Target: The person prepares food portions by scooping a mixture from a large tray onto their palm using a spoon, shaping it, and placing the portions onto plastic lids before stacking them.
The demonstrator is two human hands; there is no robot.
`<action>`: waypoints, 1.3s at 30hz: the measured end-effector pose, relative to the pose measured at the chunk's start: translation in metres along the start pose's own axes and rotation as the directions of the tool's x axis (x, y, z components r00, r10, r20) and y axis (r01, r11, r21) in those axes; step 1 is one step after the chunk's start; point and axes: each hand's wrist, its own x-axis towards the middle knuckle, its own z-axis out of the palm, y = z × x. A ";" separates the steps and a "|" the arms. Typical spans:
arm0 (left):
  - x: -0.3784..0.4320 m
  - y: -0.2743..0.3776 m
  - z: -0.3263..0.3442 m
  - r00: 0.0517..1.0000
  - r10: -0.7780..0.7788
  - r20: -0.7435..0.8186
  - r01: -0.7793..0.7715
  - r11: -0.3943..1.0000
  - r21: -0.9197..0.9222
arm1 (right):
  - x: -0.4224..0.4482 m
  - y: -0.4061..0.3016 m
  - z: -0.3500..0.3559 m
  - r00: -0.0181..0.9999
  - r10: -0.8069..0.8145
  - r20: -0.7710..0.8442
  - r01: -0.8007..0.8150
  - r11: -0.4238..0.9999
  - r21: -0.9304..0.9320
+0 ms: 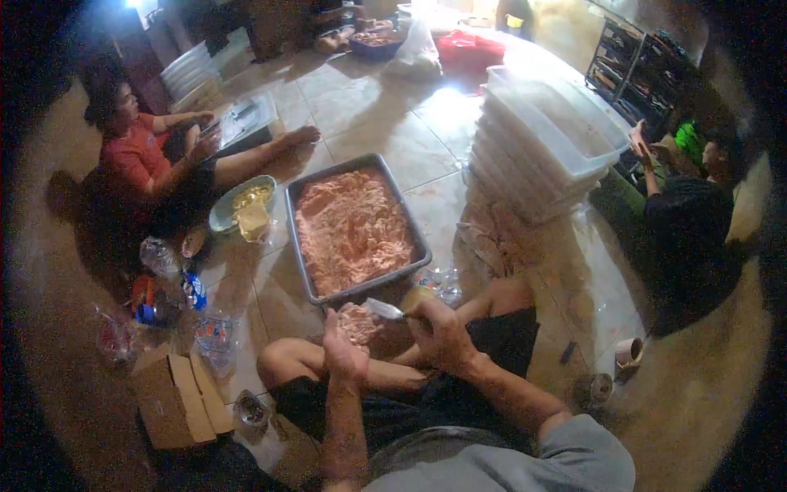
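My left hand (345,353) is cupped around a lump of pale pink, coarse mash (358,324). The same kind of mash (353,230) fills most of a grey rectangular tub (295,261) on the floor in front of my crossed legs. In my right hand (439,335) is a small tool with a flat metal blade (384,309), its tip at the edge of the lump. A round yellowish thing (418,298) shows at the right fingers; whether it is held cannot be made out.
Left of the tub lies an oval dish (224,212) with yellow food. A cardboard box (178,400) and plastic bags (215,338) are at my left. Stacked clear plastic bins (547,135) stand ahead right. One person (141,160) sits left, another (682,221) right.
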 end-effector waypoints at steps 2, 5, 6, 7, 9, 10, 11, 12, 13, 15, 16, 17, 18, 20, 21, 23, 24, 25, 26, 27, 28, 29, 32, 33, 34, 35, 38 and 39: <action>-0.007 0.000 0.015 0.996 -0.057 0.065 0.058 0.998 -0.012 | 0.005 0.005 0.012 0.972 0.204 -0.113 -0.159 0.935 0.317; -0.015 0.001 0.033 0.987 -0.075 0.141 0.075 0.997 0.004 | 0.016 0.011 0.029 0.828 0.439 0.349 -0.558 0.583 0.591; -0.017 0.003 0.034 0.989 -0.036 0.145 0.033 0.999 0.022 | 0.019 -0.001 0.022 0.868 0.352 0.350 -0.495 0.672 0.551; -0.020 0.003 0.035 0.989 0.000 0.150 -0.006 0.999 0.040 | 0.021 -0.013 0.015 0.867 0.358 0.345 -0.497 0.669 0.553; -0.016 0.012 0.027 0.988 0.054 0.144 -0.069 0.992 0.103 | 0.026 -0.029 0.002 0.888 0.380 0.257 -0.445 0.577 0.685; -0.013 0.021 0.022 0.974 -0.062 0.220 0.099 0.982 -0.162 | 0.025 -0.023 0.001 0.920 0.371 0.124 -0.362 0.688 0.629; -0.009 0.024 0.019 0.936 -0.151 0.318 0.277 0.874 -0.399 | 0.026 -0.011 0.000 0.919 0.375 0.118 -0.361 0.687 0.630; -0.013 0.025 0.025 0.978 -0.083 0.192 0.134 0.955 -0.265 | 0.027 0.001 0.000 0.923 0.365 0.119 -0.360 0.715 0.599; -0.011 0.023 0.019 0.978 -0.085 0.189 0.134 0.955 -0.263 | 0.025 0.012 0.000 0.927 0.354 0.122 -0.358 0.741 0.568; -0.009 0.027 -0.003 0.984 -0.032 0.176 0.063 0.983 -0.175 | 0.024 0.007 0.005 0.943 0.294 0.156 -0.325 0.715 0.619; -0.012 0.020 0.000 0.992 -0.009 0.127 0.028 0.989 -0.146 | 0.021 0.005 0.008 0.959 0.280 0.049 -0.261 0.799 0.542; -0.014 0.016 0.006 0.994 0.011 0.107 0.005 0.989 -0.147 | 0.018 0.004 0.011 0.968 0.244 -0.051 -0.195 0.869 0.455; -0.014 0.012 0.013 0.996 0.001 0.092 0.019 0.977 -0.213 | 0.009 0.008 0.014 0.963 0.259 -0.068 -0.198 0.860 0.470; -0.012 0.006 0.024 0.997 -0.017 0.071 0.041 0.936 -0.349 | 0.003 -0.002 0.000 0.966 0.258 -0.034 -0.219 0.874 0.433; -0.012 0.005 0.026 0.998 -0.002 0.060 0.023 0.936 -0.351 | -0.001 -0.010 -0.004 0.964 0.261 -0.046 -0.219 0.882 0.417; -0.012 0.004 0.028 0.999 -0.031 0.011 0.033 0.906 -0.422 | -0.002 -0.013 0.010 0.984 0.124 -0.129 -0.081 0.951 0.297; -0.014 0.005 0.028 0.998 -0.065 0.005 0.060 0.883 -0.465 | -0.005 -0.016 0.014 0.977 -0.012 -0.211 0.045 0.987 0.152; -0.014 0.007 0.030 0.998 -0.065 0.001 0.058 0.883 -0.467 | -0.007 -0.020 0.017 0.978 -0.012 -0.207 0.044 0.987 0.153; -0.012 0.008 0.031 0.999 -0.040 0.018 0.044 0.890 -0.454 | -0.010 -0.024 0.020 0.996 0.007 -0.089 0.000 0.997 0.083; -0.012 0.009 0.031 0.999 -0.012 0.034 0.026 0.897 -0.442 | -0.008 -0.030 0.020 0.999 0.032 0.032 -0.032 0.999 0.010; -0.012 0.008 0.025 0.998 0.033 0.046 -0.009 0.892 -0.451 | -0.009 -0.035 0.013 0.991 0.097 0.089 -0.096 0.995 -0.011; -0.012 0.008 0.022 0.999 0.035 0.041 -0.012 0.892 -0.452 | -0.005 -0.039 0.009 0.991 0.097 0.094 -0.096 0.995 -0.009; -0.012 0.008 0.029 0.996 -0.057 0.073 0.083 0.896 -0.437 | -0.004 -0.048 0.005 0.998 0.061 -0.006 -0.061 0.995 0.081; -0.011 0.007 0.025 0.996 -0.058 0.069 0.082 0.895 -0.438 | -0.009 -0.045 0.009 0.999 0.037 0.035 -0.040 0.996 0.079; -0.004 0.007 0.018 0.994 -0.013 0.107 0.061 0.884 -0.464 | -0.008 -0.043 0.013 0.997 0.003 0.075 -0.009 0.997 0.080; 0.001 0.007 0.011 0.989 0.034 0.145 0.042 0.871 -0.490 | -0.007 -0.041 0.016 0.993 -0.031 0.115 0.022 0.996 0.083; -0.004 0.003 0.018 0.995 -0.015 0.097 0.053 0.914 -0.402 | 0.001 -0.052 0.009 0.999 -0.045 -0.002 0.045 0.989 0.143; -0.005 0.003 0.026 0.991 -0.046 0.124 0.086 0.936 -0.340 | -0.002 -0.049 0.013 0.999 -0.046 -0.002 0.046 0.989 0.141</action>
